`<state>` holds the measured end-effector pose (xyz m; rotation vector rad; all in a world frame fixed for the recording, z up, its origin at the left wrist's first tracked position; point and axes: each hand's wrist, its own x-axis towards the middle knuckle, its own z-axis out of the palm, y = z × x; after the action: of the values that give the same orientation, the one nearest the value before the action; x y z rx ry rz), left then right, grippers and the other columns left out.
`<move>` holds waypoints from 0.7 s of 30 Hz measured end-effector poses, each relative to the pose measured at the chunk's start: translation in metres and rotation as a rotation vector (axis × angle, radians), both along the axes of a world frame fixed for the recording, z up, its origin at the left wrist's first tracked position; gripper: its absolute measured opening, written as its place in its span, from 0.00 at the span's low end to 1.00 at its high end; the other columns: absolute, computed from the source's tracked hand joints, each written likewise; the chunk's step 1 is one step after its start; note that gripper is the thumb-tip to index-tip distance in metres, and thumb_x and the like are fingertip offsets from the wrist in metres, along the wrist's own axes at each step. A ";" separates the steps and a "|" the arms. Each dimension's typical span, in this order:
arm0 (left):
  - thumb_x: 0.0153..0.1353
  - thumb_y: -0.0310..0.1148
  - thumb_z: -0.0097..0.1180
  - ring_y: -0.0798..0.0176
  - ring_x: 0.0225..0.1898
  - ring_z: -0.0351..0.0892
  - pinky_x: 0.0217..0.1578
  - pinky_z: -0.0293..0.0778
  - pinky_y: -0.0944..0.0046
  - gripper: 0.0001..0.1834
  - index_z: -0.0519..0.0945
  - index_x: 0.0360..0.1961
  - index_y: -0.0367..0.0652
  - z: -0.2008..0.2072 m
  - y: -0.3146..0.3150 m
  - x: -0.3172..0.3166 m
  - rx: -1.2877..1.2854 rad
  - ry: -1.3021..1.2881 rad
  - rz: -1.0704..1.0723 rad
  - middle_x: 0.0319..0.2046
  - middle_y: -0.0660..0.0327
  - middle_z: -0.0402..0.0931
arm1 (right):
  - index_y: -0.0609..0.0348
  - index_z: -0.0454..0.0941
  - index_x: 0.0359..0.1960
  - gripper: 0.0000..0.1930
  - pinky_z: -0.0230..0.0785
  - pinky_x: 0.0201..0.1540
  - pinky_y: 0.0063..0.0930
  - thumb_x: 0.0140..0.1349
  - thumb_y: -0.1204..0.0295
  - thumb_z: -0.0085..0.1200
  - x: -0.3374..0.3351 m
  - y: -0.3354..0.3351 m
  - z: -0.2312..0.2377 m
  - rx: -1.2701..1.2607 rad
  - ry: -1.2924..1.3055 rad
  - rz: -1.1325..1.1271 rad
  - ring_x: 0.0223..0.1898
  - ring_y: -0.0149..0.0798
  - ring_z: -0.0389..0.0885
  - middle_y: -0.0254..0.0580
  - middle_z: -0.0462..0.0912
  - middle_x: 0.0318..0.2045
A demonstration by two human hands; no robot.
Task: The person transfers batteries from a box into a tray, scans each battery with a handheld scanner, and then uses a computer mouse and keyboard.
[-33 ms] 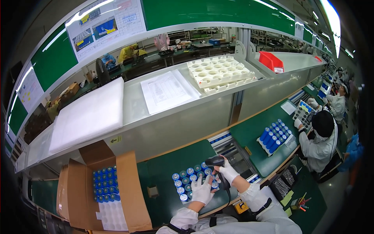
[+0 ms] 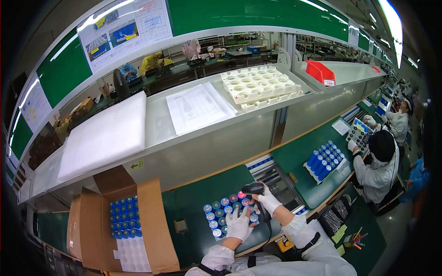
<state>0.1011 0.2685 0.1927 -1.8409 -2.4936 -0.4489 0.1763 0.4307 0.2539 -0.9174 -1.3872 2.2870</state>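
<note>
A block of blue cylindrical battery cells (image 2: 210, 216) stands upright on the green worktop in front of me. My left hand (image 2: 238, 225), white-gloved with bare fingertips, lies over the near cells with its fingers spread. In my right hand (image 2: 269, 202), gloved alike, is a black handheld barcode scanner (image 2: 253, 188). Its head hangs over the far right corner of the block, and red light falls on a few cell tops there. A black cable runs down from the scanner's handle. My hands hide some of the cells.
An open cardboard box (image 2: 149, 225) with more blue cells and a white tray stands on the left. Rollers (image 2: 281, 184) lie right of my worktop. Farther right are another cell block (image 2: 324, 161) and a co-worker (image 2: 377, 165). A shelf (image 2: 159, 138) runs across the back.
Red light now shows on the cells under the scanner. The scanner and my right hand have shifted very slightly; my left hand has stayed in place.
</note>
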 end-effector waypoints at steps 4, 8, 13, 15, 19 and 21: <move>0.58 0.52 0.60 0.46 0.66 0.64 0.65 0.48 0.37 0.38 0.67 0.68 0.50 0.001 0.000 -0.001 -0.046 0.019 0.015 0.66 0.62 0.66 | 0.42 0.45 0.73 0.41 0.73 0.24 0.31 0.63 0.77 0.56 -0.005 0.006 -0.005 -0.003 -0.011 0.001 0.34 0.35 0.79 0.44 0.76 0.43; 0.58 0.52 0.60 0.47 0.66 0.65 0.65 0.48 0.37 0.37 0.69 0.66 0.49 0.001 -0.003 -0.002 -0.001 -0.004 0.032 0.66 0.62 0.67 | 0.43 0.45 0.73 0.41 0.73 0.24 0.31 0.63 0.76 0.57 0.013 -0.005 0.000 -0.034 -0.029 0.068 0.33 0.35 0.79 0.44 0.76 0.41; 0.57 0.50 0.61 0.47 0.64 0.66 0.64 0.49 0.36 0.35 0.70 0.64 0.47 -0.002 -0.001 -0.002 -0.019 -0.013 0.008 0.64 0.62 0.68 | 0.44 0.47 0.72 0.39 0.73 0.23 0.31 0.64 0.74 0.58 0.031 -0.007 -0.006 -0.034 -0.097 0.130 0.33 0.35 0.79 0.42 0.77 0.39; 0.57 0.50 0.61 0.47 0.63 0.65 0.64 0.50 0.35 0.35 0.70 0.64 0.48 -0.002 -0.001 -0.002 -0.009 -0.018 0.012 0.64 0.62 0.69 | 0.43 0.47 0.71 0.39 0.73 0.21 0.31 0.64 0.74 0.58 0.034 -0.005 -0.011 -0.059 -0.106 0.138 0.32 0.35 0.80 0.44 0.78 0.40; 0.57 0.48 0.62 0.46 0.64 0.65 0.63 0.50 0.34 0.34 0.71 0.63 0.49 0.003 0.003 -0.003 0.001 -0.108 0.054 0.63 0.61 0.70 | 0.41 0.47 0.72 0.39 0.73 0.20 0.31 0.65 0.73 0.58 0.040 -0.007 -0.012 -0.085 -0.068 0.118 0.28 0.37 0.80 0.44 0.78 0.37; 0.56 0.48 0.62 0.46 0.64 0.65 0.63 0.50 0.33 0.33 0.71 0.63 0.52 0.006 0.004 -0.003 -0.014 -0.103 0.049 0.62 0.62 0.70 | 0.39 0.45 0.72 0.40 0.71 0.19 0.31 0.65 0.73 0.57 0.045 -0.007 -0.012 -0.129 -0.141 0.165 0.22 0.38 0.79 0.45 0.79 0.34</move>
<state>0.0979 0.2729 0.1985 -1.8020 -2.6076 -0.5400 0.2216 0.4239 0.2421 -1.0580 -1.4348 2.5024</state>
